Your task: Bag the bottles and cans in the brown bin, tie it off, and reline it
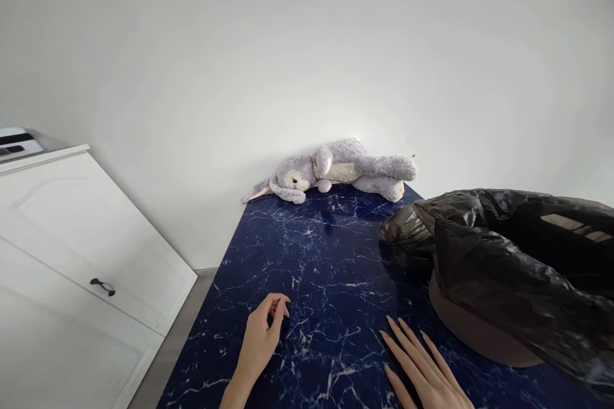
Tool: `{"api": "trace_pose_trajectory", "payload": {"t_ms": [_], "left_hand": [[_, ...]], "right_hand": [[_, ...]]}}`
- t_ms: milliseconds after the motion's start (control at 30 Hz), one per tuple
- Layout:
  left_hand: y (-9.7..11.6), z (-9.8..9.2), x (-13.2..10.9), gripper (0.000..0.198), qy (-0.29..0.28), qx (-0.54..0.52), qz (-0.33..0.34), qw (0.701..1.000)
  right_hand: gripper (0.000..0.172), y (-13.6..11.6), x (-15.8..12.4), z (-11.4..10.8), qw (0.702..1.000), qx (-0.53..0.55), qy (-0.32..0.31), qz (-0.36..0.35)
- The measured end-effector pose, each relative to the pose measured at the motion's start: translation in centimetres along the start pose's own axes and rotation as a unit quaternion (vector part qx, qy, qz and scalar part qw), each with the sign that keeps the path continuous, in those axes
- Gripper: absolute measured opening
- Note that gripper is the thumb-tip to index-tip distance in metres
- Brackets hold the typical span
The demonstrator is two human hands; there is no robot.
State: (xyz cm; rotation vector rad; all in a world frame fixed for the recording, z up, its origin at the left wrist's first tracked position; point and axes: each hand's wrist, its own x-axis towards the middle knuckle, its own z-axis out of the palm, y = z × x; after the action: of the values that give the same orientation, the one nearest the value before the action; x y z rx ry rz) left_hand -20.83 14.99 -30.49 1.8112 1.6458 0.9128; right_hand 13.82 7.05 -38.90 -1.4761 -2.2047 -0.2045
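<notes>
My left hand (263,332) hovers over or rests on the dark blue marble-patterned tabletop (326,268), left of the middle. Its fingers are curled in loosely and I see nothing in them. My right hand (422,370) lies palm down near the front edge of view, fingers stretched out and holding nothing. Just beyond it to the right stands a bin-like container (474,326), brownish below, its top draped with a black plastic bag (499,275). At the table's far end a grey plush rabbit (343,169) lies on its side.
A pale wall (307,45) rises behind the table. To the left, past a strip of grey floor (177,326), stands a white cabinet (86,223) with a dark handle (102,286). On the cabinet top sits a white and black object (19,144), cut off by the frame.
</notes>
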Motion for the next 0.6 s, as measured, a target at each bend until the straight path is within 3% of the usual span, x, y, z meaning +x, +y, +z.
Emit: {"api": "trace_pose_trajectory", "payload": {"t_ms": [600], "left_hand": [[0.05, -0.01, -0.28, 0.047, -0.004, 0.005, -0.001, 1.000]], "right_hand": [[0.083, 0.21, 0.09, 0.14, 1.000, 0.021, 0.015, 0.003]]}}
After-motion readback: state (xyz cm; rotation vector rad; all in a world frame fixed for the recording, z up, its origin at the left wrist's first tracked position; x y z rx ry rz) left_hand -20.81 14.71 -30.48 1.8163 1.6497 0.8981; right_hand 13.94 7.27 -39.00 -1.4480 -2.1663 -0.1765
